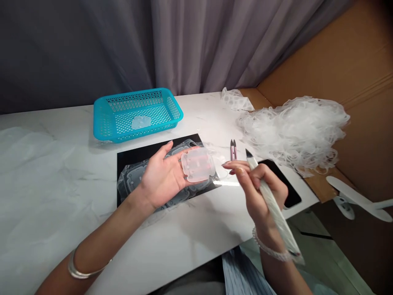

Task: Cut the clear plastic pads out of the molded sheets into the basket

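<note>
My left hand [161, 177] lies palm up over a black mat [138, 153], holding a translucent, rounded-square moulded plastic piece [198, 164] between fingers and thumb. My right hand [260, 190] grips a slim white-handled trimming knife [274, 209] with a dark pointed tip, raised close to the plastic piece but not touching it. A clear moulded sheet [132, 184] with similar rounded shapes lies on the mat, partly hidden under my left hand.
A turquoise plastic basket [138, 114] holds one translucent piece [141, 122]. Pink thread snips [233, 149] and a black phone [278, 182] lie on the marble-patterned table [61, 172]. A heap of white plastic trimmings [294, 131] sits at the right, beside a cardboard wall [322, 61].
</note>
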